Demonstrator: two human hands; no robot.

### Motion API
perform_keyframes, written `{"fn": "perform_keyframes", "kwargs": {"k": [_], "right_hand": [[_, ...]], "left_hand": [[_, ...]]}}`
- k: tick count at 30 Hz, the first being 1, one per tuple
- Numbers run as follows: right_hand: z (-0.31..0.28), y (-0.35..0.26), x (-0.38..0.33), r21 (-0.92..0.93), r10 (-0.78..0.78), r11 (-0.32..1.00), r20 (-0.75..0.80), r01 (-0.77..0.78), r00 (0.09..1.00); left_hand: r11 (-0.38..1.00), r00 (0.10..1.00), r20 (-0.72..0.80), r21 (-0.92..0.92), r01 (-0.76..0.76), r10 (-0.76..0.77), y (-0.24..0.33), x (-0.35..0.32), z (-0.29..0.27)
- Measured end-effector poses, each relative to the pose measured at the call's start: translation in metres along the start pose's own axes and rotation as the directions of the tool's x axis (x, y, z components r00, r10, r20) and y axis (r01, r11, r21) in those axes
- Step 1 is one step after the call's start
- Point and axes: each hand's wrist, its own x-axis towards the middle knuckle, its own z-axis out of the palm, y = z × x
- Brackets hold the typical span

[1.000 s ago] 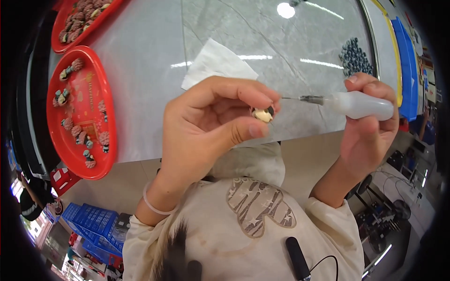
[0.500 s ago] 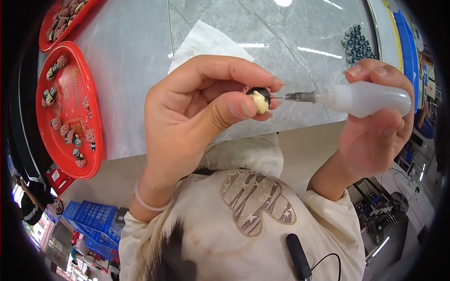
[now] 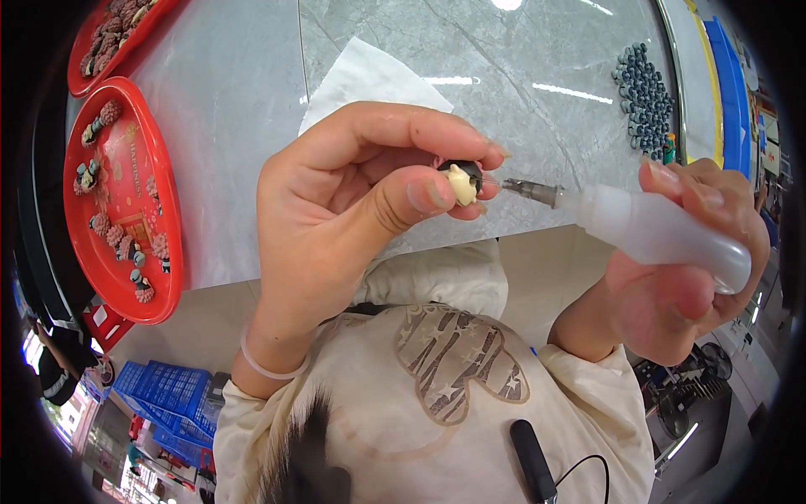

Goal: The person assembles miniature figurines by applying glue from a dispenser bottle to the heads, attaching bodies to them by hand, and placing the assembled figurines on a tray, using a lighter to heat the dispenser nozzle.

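My left hand (image 3: 353, 202) pinches a small cream and black figurine piece (image 3: 461, 181) between thumb and fingers, held up close to the camera. My right hand (image 3: 680, 277) grips a translucent squeeze bottle (image 3: 663, 235) with a thin metal needle tip (image 3: 525, 190). The needle points left and its end touches the small piece. A thin band circles my left wrist.
A grey marble-look table (image 3: 243, 101) lies below. A red tray (image 3: 134, 210) with several small figurines sits at the left, a second red tray (image 3: 117, 34) above it. A white tissue (image 3: 369, 76) lies mid-table. A heap of small dark parts (image 3: 645, 92) is at the upper right. Blue crates (image 3: 168, 395) stand on the floor.
Both hands have come closer to the camera, and the needle tip has closed the gap to the small piece and now touches it.
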Motion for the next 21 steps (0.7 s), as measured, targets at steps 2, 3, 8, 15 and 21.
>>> {"fn": "perform_keyframes", "kwargs": {"k": [2, 3, 8, 15, 21], "right_hand": [[-0.001, 0.002, 0.002, 0.016, -0.02, 1.0, 0.043, 0.019, 0.999], [-0.003, 0.004, 0.005, 0.036, -0.043, 0.999, 0.087, 0.04, 0.995], [-0.01, 0.014, 0.019, 0.147, -0.166, 0.981, 0.297, 0.127, 0.94], [-0.004, 0.017, 0.008, 0.228, 0.122, 0.967, -0.04, -0.11, 0.992], [0.011, 0.045, 0.014, 0.464, 0.405, 0.819, -0.048, -0.339, 0.913]], "left_hand": [[1.0, 1.0, 0.002, -0.011, 0.003, -0.003, 0.0, 0.0, 0.0], [1.0, 1.0, 0.001, -0.02, 0.004, -0.004, 0.0, 0.0, 0.0], [0.999, 1.0, -0.011, -0.035, -0.009, 0.008, 0.0, 0.0, 0.001], [0.997, 1.0, -0.02, -0.078, -0.007, 0.006, -0.001, 0.002, 0.003], [0.991, 0.998, 0.051, -0.129, -0.019, 0.026, -0.001, 0.0, 0.0]]}}
